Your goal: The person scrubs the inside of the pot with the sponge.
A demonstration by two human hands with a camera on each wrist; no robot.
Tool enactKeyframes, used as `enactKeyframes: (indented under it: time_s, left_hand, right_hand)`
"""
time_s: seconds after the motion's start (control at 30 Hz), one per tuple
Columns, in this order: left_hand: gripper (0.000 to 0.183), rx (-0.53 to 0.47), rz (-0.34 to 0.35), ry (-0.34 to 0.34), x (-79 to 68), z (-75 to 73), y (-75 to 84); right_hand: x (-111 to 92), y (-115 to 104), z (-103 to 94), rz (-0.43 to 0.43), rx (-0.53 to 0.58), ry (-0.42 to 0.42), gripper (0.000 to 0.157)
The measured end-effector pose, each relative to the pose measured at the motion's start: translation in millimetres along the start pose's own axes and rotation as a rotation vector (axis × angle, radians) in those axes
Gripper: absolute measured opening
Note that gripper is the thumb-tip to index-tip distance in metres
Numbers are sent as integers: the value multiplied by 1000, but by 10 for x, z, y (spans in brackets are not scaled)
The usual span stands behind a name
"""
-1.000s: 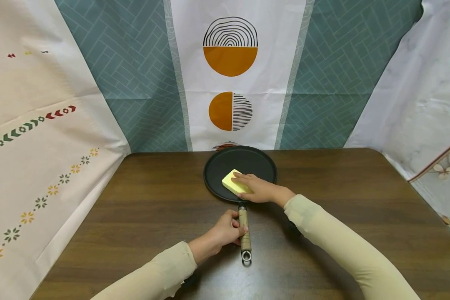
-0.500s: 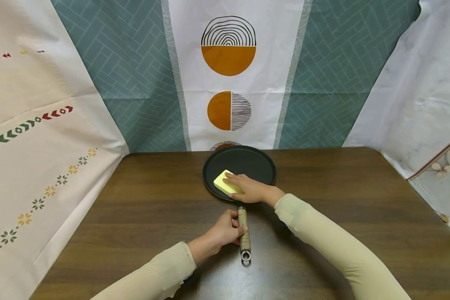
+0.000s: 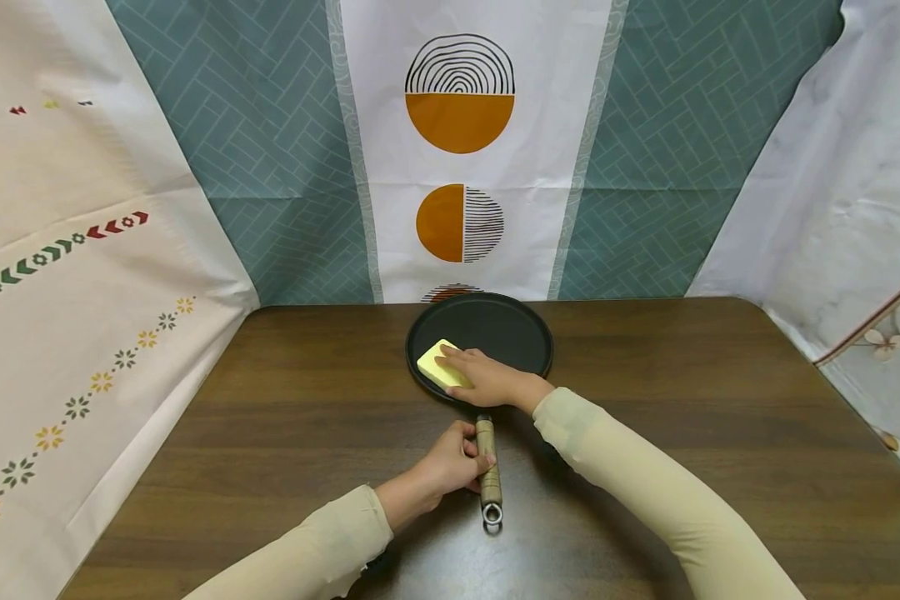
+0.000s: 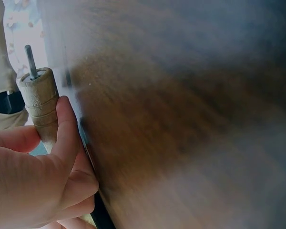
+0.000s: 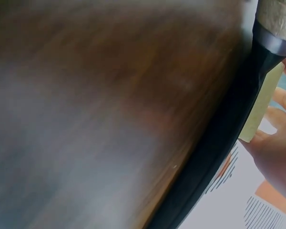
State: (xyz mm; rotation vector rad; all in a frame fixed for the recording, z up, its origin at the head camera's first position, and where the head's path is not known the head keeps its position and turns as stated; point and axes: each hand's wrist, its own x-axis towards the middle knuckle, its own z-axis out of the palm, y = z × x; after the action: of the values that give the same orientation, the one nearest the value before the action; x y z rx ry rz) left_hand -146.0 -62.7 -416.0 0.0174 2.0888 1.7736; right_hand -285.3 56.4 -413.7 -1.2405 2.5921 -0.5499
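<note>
A flat black frying pan rests on the wooden table, its wooden handle pointing toward me and ending in a metal ring. My left hand holds that handle from its left side; in the left wrist view, thumb and fingers lie on both sides of the wood. Over the left near part of the pan, my right hand grips a pale yellow sponge, fingers spread across its top. The right wrist view shows the sponge edge-on behind the pan's black rim, with fingertips at both its ends.
The brown wooden table extends widely on both sides of the pan. A patterned cloth hangs along the table's back edge, close behind the pan. Pale cloths hang at the left and right.
My right hand has slid the sponge leftward across the pan, from near its middle to near its left rim. The left hand and the pan have stayed put.
</note>
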Motion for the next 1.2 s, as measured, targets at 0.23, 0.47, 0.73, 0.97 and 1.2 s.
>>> enactKeyframes:
  time_s: [0.23,0.47,0.73,0.97,1.2]
  left_hand:
    - [49,2,-11,5,2,3,21]
    - [51,6,-17,3,-4,-7,25]
    - [51,4,-19,0,-6,-2,23]
    - [52,7,-23,-2,-12,9,28]
    - [51,2,-15,-3,-13,4,17]
  right_hand:
    - [77,-40,11,28,-12,-5,60]
    - [148,-95,-5,66,-33,-26,60]
    - [219,-84,-16,92,-67,-45,60]
    - [309,-31,-31,110,-75,-58,60]
    - [392,-33,-77,126,-77,-71,59]
